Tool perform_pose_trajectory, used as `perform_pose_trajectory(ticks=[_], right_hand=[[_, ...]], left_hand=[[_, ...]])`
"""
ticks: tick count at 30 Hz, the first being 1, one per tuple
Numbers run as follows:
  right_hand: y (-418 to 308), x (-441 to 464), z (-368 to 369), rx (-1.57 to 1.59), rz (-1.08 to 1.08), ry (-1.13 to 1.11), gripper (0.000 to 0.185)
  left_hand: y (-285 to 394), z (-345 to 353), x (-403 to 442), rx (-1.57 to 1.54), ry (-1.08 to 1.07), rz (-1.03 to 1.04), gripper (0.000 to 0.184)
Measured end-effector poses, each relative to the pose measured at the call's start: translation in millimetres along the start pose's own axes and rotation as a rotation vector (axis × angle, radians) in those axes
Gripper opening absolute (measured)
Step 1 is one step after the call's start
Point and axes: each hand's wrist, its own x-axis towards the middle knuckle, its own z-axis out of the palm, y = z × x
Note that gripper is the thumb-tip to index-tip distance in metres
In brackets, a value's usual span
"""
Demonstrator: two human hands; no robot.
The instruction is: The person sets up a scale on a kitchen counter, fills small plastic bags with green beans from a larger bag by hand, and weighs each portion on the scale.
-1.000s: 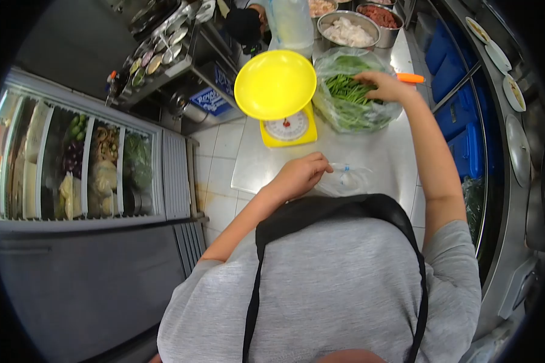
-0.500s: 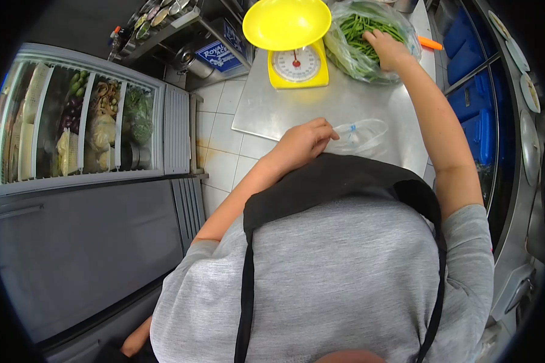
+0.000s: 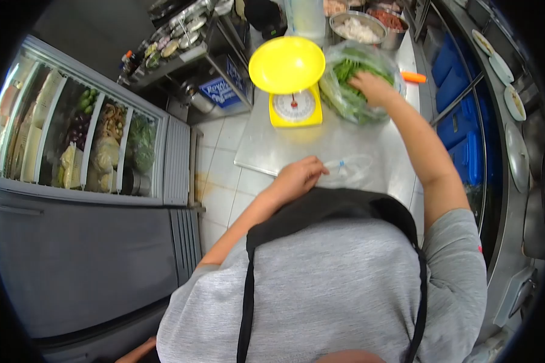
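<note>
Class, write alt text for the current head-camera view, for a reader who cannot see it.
A person's right hand reaches into a clear plastic bag of green vegetables on a shiny metal table. Left of the bag stands a yellow scale with a round yellow pan; the left hand is beside a thin clear plastic bag.

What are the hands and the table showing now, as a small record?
Left hand: at the edge of a clear plastic bag; grip unclear
Right hand: reaching into an open bag, at green vegetables; grip unclear
Scale: yellow, left of the open bag
Surface: metal table
Beyond open bag: metal bowl of pale pieces
Right of open bag: orange object
Lower left: another person's arm
</note>
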Motion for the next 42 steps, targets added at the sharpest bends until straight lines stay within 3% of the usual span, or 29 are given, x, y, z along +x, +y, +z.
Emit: perform_pose_trajectory(ticks=[10,17,23,25,27,28,29,30,32,34,35,37,42], right_hand=[[-35.2,-17.3,-23.3,-0.019,0.077,0.063,0.058],[-44.0,-18.3,-33.6,0.131,0.155,-0.054,0.048],[-59.0,-42.8,-61.8,-0.026,0.246,0.071,0.056],[-50.9,-42.2,-75.3,-0.122,0.235,0.064,0.058],[-22.1,-40.9,-81.3,0.499,0.004,0.044,0.055],[-5.3,-39.1,-88.6,0.867,0.052,0.023,0.047],[11.2,-37.8,-92.6,0.946,0.151,0.159,0.038],[31.0,-35.4,-92.5,0.743,0.301,0.284,0.027],[93.5,-25.5,-42.8,0.519,0.536,0.518,0.028],[113.9,-32.1,-18.2,0.407,0.781,0.314,0.035],[120.6,-37.4,2.0,0.407,0.776,0.319,0.035],[128.0,-42.0,34.0,0.234,0.846,0.121,0.039],[109.5,-70.5,23.4,0.106,0.737,0.103,0.033]], left_hand=[[-20.4,-9.4,15.8,-0.049,-0.079,0.003,0.016],[-20.4,-14.4,34.4,-0.058,-0.083,0.059,0.012],[-33.5,-21.4,46.6,-0.038,-0.027,0.075,0.013],[-37.7,-20.6,46.0,-0.064,-0.107,-0.01,0.017],[-41.8,-17.8,43.4,-0.061,-0.098,0.051,0.018],[-43.4,-16.6,42.0,-0.069,-0.113,0.03,0.019],[-45.0,-15.3,40.5,-0.078,-0.131,0.007,0.019],[-47.6,-13.4,38.2,-0.079,-0.154,-0.019,0.019],[-43.1,-15.9,33.9,-0.088,-0.154,-0.038,0.019],[-43.8,-16.6,31.8,-0.091,-0.152,-0.056,0.019],[-45.7,-15.6,30.0,-0.105,-0.136,-0.045,0.017],[-49.5,-19.1,36.4,-0.113,-0.114,-0.033,0.015],[-49.6,-18.3,39.7,-0.086,-0.114,-0.003,0.015]])
